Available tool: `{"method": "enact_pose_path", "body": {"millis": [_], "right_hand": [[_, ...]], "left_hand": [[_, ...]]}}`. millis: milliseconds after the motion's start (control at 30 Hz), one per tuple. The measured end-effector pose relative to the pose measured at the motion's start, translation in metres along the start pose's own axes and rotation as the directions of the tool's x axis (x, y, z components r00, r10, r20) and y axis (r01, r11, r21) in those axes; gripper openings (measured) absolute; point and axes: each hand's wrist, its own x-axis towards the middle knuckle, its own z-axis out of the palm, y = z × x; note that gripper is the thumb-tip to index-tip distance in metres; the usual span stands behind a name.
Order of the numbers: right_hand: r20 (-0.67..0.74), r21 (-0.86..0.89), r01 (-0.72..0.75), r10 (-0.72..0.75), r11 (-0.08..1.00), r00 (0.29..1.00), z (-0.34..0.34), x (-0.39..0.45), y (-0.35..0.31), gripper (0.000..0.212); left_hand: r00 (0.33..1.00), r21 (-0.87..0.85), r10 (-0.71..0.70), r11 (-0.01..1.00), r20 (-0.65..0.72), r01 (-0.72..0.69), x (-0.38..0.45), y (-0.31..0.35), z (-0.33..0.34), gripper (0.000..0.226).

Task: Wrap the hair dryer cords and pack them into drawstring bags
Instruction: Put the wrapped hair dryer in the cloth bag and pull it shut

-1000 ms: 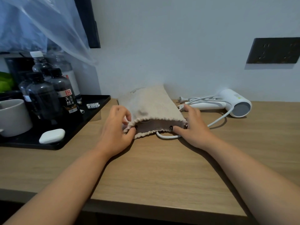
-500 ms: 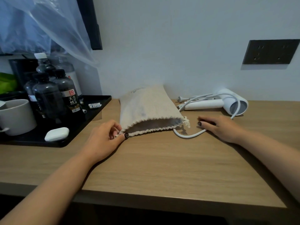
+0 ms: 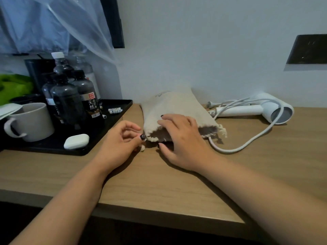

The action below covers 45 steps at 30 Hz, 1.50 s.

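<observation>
The left hand [image 3: 118, 140] pinches the drawstring bag [image 3: 174, 110] by the near corner of its mouth, thumb and fingers curled on the hem. The right hand [image 3: 184, 140] lies with fingers spread and relaxed over the bag's open mouth, thumb on the wooden counter [image 3: 159, 183]. Beyond the right fingers lies the white hair dryer [image 3: 256, 108], its cord [image 3: 247, 142] looping loose to their right.

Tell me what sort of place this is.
Probably a hotel room: a black tray with bottled water and a mug sits on the wooden counter, beside a hair dryer and its cloth bag.
</observation>
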Motion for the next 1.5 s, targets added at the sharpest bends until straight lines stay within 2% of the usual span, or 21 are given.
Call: {"method": "enact_pose_path", "body": {"millis": [67, 167, 300, 400, 467, 567, 667, 800, 1000, 1100, 1267, 1333, 1500], "right_hand": [[0.054, -0.007, 0.009, -0.009, 1.0, 0.999, 0.012, 0.012, -0.006, 0.053], [0.062, 0.012, -0.012, 0.012, 1.0, 0.998, 0.02, 0.022, -0.006, 0.04], [0.018, -0.033, -0.037, 0.038, 0.999, 0.999, 0.023, 0.022, 0.0, 0.033], [-0.033, -0.068, -0.027, 0.025, 0.997, 0.999, 0.024, 0.022, -0.001, 0.033], [-0.029, -0.109, 0.018, -0.021, 0.994, 0.999, 0.025, 0.024, -0.003, 0.04], [-0.037, -0.157, 0.048, -0.055, 0.986, 0.998, 0.023, 0.025, -0.003, 0.045], [0.034, -0.193, 0.054, -0.048, 0.98, 0.998, 0.022, 0.026, -0.001, 0.046], [0.107, -0.195, 0.099, -0.079, 0.976, 0.991, 0.021, 0.029, -0.003, 0.055], [0.29, -0.035, 0.095, -0.081, 0.995, 0.954, 0.022, 0.032, 0.009, 0.04], [0.278, -0.008, 0.094, -0.088, 0.996, 0.956, 0.021, 0.033, 0.009, 0.044], [0.237, 0.063, 0.043, -0.057, 0.997, 0.97, 0.021, 0.031, 0.009, 0.026], [0.243, 0.087, 0.0, -0.021, 0.996, 0.97, 0.023, 0.031, 0.011, 0.025], [0.218, 0.069, 0.006, -0.021, 0.998, 0.976, 0.023, 0.03, 0.011, 0.026]], "left_hand": [[1.0, -0.082, -0.009, 0.997, -0.012, 0.008, 0.0, 0.0, 0.001, 0.021], [0.998, -0.08, -0.007, 0.997, -0.055, 0.003, 0.002, 0.0, 0.0, 0.018], [0.995, 0.047, 0.033, 0.999, -0.095, -0.028, 0.008, -0.006, -0.001, 0.015], [0.998, 0.181, 0.057, 0.982, -0.005, -0.056, 0.007, -0.007, 0.0, 0.019], [0.997, 0.236, 0.07, 0.969, 0.043, -0.078, 0.005, -0.007, 0.0, 0.021], [0.996, 0.356, 0.093, 0.931, -0.008, -0.084, 0.005, -0.007, 0.0, 0.014], [0.996, 0.413, 0.083, 0.908, -0.015, -0.069, 0.004, -0.006, 0.002, 0.011], [0.996, 0.357, 0.085, 0.931, 0.002, -0.081, 0.004, -0.006, 0.002, 0.022], [0.998, 0.356, 0.068, 0.932, 0.007, -0.066, 0.003, -0.005, 0.002, 0.034], [0.997, 0.348, 0.077, 0.934, 0.027, -0.082, 0.003, -0.005, 0.002, 0.037], [0.995, 0.35, 0.074, 0.932, 0.068, -0.093, 0.003, -0.004, 0.002, 0.04], [0.994, 0.351, 0.066, 0.932, 0.082, -0.091, 0.004, -0.004, 0.002, 0.039], [0.995, 0.345, 0.049, 0.935, 0.09, -0.078, 0.004, -0.003, 0.002, 0.038]]}}
